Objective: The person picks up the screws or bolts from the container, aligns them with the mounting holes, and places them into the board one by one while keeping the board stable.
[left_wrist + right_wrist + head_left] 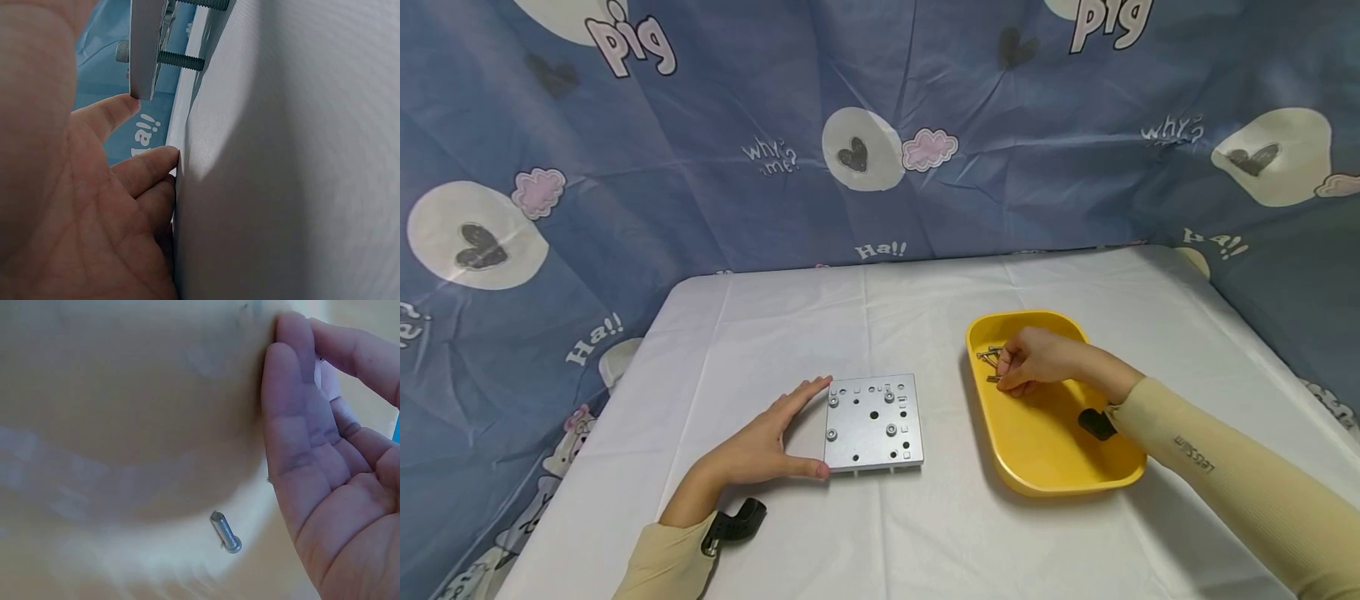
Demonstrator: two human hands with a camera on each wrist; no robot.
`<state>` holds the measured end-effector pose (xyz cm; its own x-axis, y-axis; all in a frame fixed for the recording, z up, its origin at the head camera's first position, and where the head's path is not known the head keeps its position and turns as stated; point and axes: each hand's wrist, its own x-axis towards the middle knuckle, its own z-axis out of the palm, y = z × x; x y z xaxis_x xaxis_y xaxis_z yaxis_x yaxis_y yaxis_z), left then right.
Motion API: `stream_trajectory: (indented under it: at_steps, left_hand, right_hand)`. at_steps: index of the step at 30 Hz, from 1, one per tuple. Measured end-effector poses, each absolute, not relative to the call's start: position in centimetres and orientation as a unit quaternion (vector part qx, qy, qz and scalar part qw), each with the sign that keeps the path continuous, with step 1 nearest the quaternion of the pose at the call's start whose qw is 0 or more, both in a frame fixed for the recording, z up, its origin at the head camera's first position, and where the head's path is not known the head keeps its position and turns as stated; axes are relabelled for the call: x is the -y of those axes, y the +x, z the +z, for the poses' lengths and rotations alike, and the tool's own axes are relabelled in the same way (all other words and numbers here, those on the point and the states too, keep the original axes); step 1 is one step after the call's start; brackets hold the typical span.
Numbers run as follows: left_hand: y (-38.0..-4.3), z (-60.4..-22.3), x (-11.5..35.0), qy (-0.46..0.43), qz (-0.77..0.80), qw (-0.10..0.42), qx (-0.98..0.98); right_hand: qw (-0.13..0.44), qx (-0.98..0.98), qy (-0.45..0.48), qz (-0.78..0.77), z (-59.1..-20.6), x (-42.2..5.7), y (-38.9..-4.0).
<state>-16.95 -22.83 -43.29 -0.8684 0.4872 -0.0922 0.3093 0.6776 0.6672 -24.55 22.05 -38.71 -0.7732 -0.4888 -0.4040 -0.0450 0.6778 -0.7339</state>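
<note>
A square silver metal plate (874, 425) with drilled holes stands slightly raised on the white table, several socket-head bolts through it. In the left wrist view a threaded bolt shank (181, 60) juts out beneath it. My left hand (767, 442) touches the plate's left side, index finger at the far corner and thumb at the near one, fingers mostly straight. Inside the yellow tray (1030, 467), my right hand (1033, 362) has its fingers bent and fingertips together beside loose bolts (990, 358). One bolt (225, 532) lies apart from the fingers. Whether anything is between the fingertips is hidden.
The tray's raised rim surrounds the right hand, to the right of the plate. White cloth (775, 333) covers the table. A blue printed curtain (880, 208) hangs along the back and sides. Black wrist-worn devices (737, 523) sit at both cuffs.
</note>
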Motion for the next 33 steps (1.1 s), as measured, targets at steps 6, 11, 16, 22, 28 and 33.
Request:
stream_trajectory:
  at_steps: [6,11,16,22,28,33]
  left_hand:
    - [-17.0,-43.3,22.8,0.221,0.339,0.136,-0.904]
    - [-17.0,-43.2,22.8,0.223,0.343,0.136,-0.902]
    - [-17.0,-43.2,22.8,0.226,0.344,0.135,-0.901]
    - [-17.0,-43.2,22.9,0.223,0.341,0.135,-0.903]
    - [-17.1,-43.3,23.0,0.223,0.338,0.133,-0.905]
    - [-17.2,-43.3,23.0,0.224,0.339,0.134,-0.904]
  right_hand:
    - [0.29,-0.864,-0.148,-0.384,-38.3,-22.5,-24.5]
    - [0.275,-0.869,-0.149,-0.384,-37.9,-22.7,-24.5]
    - [0.252,-0.876,-0.153,-0.382,-37.4,-22.7,-24.6]
    - [0.228,-0.88,-0.161,-0.385,-36.5,-22.8,-24.7]
    - [0.212,-0.883,-0.157,-0.389,-35.7,-22.7,-25.0]
    - [0.205,-0.885,-0.155,-0.387,-35.2,-22.4,-25.1]
